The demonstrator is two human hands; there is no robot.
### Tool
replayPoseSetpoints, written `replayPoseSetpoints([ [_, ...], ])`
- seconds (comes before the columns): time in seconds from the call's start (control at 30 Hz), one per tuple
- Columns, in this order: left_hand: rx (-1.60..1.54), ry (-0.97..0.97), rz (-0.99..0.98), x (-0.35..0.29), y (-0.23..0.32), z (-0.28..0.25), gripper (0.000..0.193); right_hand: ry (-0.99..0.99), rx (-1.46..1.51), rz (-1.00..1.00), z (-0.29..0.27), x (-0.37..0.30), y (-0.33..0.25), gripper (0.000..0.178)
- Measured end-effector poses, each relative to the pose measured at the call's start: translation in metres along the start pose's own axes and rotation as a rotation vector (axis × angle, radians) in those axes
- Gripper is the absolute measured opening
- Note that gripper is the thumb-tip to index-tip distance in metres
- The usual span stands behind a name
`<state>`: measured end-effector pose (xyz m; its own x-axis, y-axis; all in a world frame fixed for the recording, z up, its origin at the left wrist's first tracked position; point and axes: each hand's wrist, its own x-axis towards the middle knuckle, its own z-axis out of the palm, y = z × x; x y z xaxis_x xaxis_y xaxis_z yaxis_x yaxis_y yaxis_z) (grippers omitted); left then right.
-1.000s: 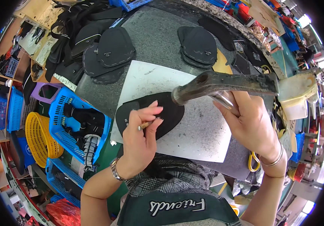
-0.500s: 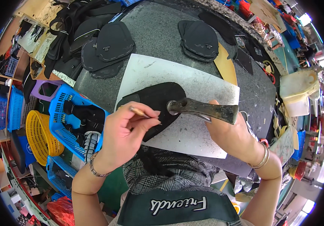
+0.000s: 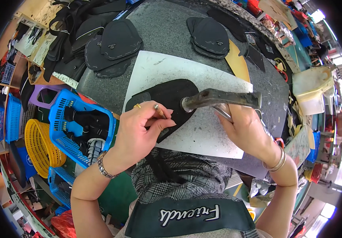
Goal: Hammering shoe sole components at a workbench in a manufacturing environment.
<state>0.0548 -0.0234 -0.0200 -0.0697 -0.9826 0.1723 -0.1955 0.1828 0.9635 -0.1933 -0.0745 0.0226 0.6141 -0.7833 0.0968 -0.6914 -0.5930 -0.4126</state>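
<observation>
My right hand [image 3: 244,123] is closed round the silver handle of a hammer [image 3: 220,99]. The dark, worn hammer head is held above a white board [image 3: 155,65], its round face near the edge of a black rounded fabric piece [image 3: 175,88]. My left hand [image 3: 137,129] pinches a thin tan stick with a metal end [image 3: 161,114] over the fabric piece; its lower tip is hidden by my fingers. The fabric piece lies on the board, partly covered by my left hand, with a smooth grey patch at its left side.
Stacked black stitched pieces [image 3: 119,37] lie on the grey table [image 3: 163,23], with a second stack [image 3: 208,37] farther right beside a yellow template [image 3: 238,61]. A blue basket [image 3: 61,131] with black items and a yellow basket [image 3: 40,152] stand at the left. Scissors [image 3: 281,69] lie far right.
The hammer has shifted a little to the right with my right hand. In my left hand the stick has tipped more upright, its metal end now showing. The view has shifted slightly.
</observation>
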Motion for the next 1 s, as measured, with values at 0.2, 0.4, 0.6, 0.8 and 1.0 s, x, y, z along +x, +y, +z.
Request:
replayPoseSetpoints([
  [0.2, 0.363, -0.075, 0.28, -0.001, 0.008, -0.004, 0.017, 0.166, 0.008, 0.067, -0.061, 0.009, -0.054, 0.028],
  [0.4, 0.057, -0.116, -0.074, 0.012, 0.003, -0.014, 0.013, -0.153, -0.285, -0.136, -0.071, 0.012, -0.053, 0.018],
  [0.6, -0.075, -0.186, -0.21, 0.012, 0.006, -0.011, 0.006, -0.254, -0.248, -0.064, -0.029, 0.0, -0.029, 0.019],
  [0.8, 0.211, -0.135, 0.178, 0.013, 0.004, -0.009, 0.007, 0.106, 0.089, 0.046, -0.069, 0.013, -0.056, 0.025],
  [1.0, 0.196, -0.212, 0.09, 0.021, 0.007, -0.005, 0.004, -0.14, -0.12, 0.105, -0.085, 0.008, -0.063, 0.037],
])
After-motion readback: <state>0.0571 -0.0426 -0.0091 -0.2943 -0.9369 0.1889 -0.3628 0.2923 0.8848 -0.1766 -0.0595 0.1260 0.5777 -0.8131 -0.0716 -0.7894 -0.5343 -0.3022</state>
